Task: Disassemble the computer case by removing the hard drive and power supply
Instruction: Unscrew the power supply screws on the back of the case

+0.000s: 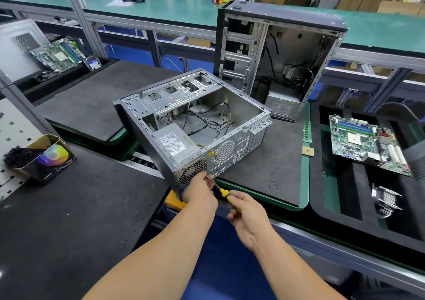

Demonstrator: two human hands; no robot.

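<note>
My left hand (199, 190) pinches the shaft of the screwdriver (218, 188) against the rear of the computer case (195, 125) lying open on the desk (276, 161), its boxy power supply (174, 142) likely heavy, best gripped by its rigid sides, while my right hand (247, 217) grips the handle.

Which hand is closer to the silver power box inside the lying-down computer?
Left. The left hand rests against the case's rear corner just below the power supply. The right hand sits farther back, gripping the screwdriver handle.
</note>
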